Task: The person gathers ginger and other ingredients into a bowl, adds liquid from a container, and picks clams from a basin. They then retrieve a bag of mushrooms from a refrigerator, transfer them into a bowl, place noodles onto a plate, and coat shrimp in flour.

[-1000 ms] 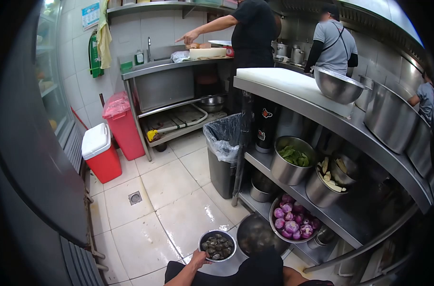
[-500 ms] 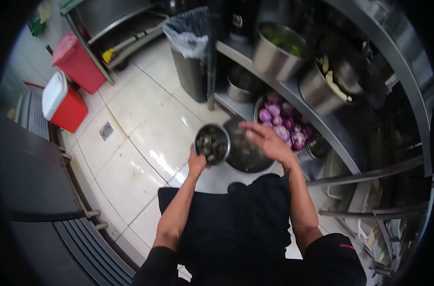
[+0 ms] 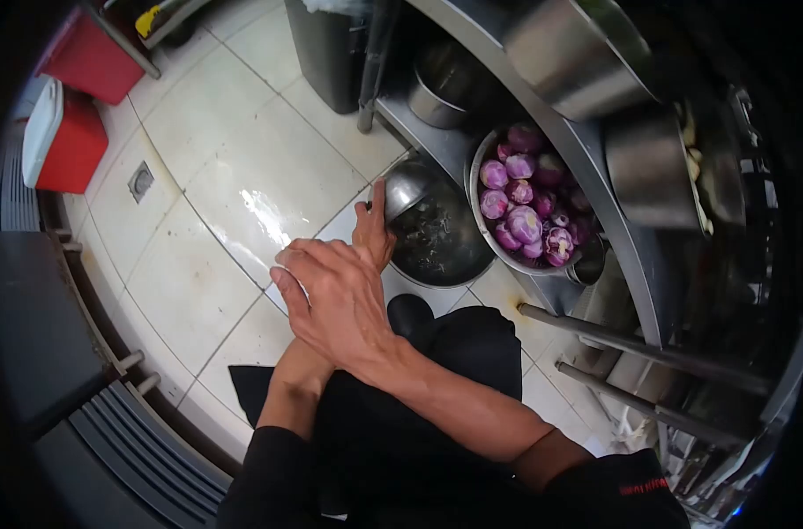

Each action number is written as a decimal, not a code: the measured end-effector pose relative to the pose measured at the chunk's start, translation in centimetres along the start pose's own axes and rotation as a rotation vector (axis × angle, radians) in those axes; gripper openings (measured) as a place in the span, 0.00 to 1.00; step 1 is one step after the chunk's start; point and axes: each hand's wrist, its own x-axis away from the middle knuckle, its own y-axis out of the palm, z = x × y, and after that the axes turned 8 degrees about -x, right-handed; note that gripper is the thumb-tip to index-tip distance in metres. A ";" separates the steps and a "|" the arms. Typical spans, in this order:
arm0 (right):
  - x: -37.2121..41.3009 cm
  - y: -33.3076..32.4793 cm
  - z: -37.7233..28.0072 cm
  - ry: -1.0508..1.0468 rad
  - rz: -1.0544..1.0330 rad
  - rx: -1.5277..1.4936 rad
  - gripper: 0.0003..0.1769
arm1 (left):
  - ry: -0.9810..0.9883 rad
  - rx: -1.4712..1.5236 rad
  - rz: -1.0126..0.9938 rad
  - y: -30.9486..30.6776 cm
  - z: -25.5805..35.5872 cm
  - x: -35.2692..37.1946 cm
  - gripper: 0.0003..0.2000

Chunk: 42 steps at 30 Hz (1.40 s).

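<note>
My left hand [image 3: 374, 236] grips a small metal bowl [image 3: 407, 189], index finger stretched along its outside. The bowl is tipped over a wide metal basin [image 3: 450, 256] on the floor, its opening turned toward the basin. Dark liquid with small pale bits shows inside the basin. Crossing over my left wrist, my right hand [image 3: 335, 295] has its fingers together, slightly bent, and its thumb apart, with nothing seen in it. Part of my left wrist is hidden beneath it. Right of the basin, peeled purple onions [image 3: 525, 225] fill a large metal bowl [image 3: 478, 189].
Steel pots [image 3: 578, 66] stand on the shelf [image 3: 542, 115] at the right, with another pot [image 3: 438, 104] lower down. Metal rails [image 3: 631, 346] run at the lower right. A grey bin [image 3: 326, 62], red containers [image 3: 73, 141] and a floor drain [image 3: 140, 182] lie beyond the glossy tiles.
The small bowl has gone from upright beside the basin to tipped over it. My right hand has moved left from above the basin to over my left wrist. The view has shifted.
</note>
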 end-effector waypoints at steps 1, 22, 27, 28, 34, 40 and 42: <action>-0.4 0.4 0.2 -0.019 0.066 0.018 0.08 | -0.033 0.008 -0.014 -0.3 0.3 -0.1 0.43; 6.1 -4.4 -3.4 0.378 0.025 0.019 0.07 | -0.812 1.014 0.456 -37.2 17.9 1.9 0.15; 5.4 -7.1 -12.1 0.558 -0.277 -0.060 0.11 | -0.587 1.054 0.214 -44.1 35.2 -8.2 0.05; 4.7 -7.5 -13.5 0.431 -0.297 -0.054 0.12 | -0.540 1.044 0.125 -43.6 37.1 -10.3 0.05; -3.0 -4.8 -15.2 0.215 -0.473 -0.064 0.16 | -0.473 1.043 -0.224 -40.3 45.0 -19.2 0.21; -11.7 -8.4 -7.5 0.234 -0.595 -0.104 0.13 | -0.343 1.022 -0.390 -43.5 38.5 -17.7 0.32; -16.0 -12.6 -12.1 0.394 -0.442 0.258 0.17 | -0.423 1.112 -0.328 -48.5 27.4 -15.4 0.23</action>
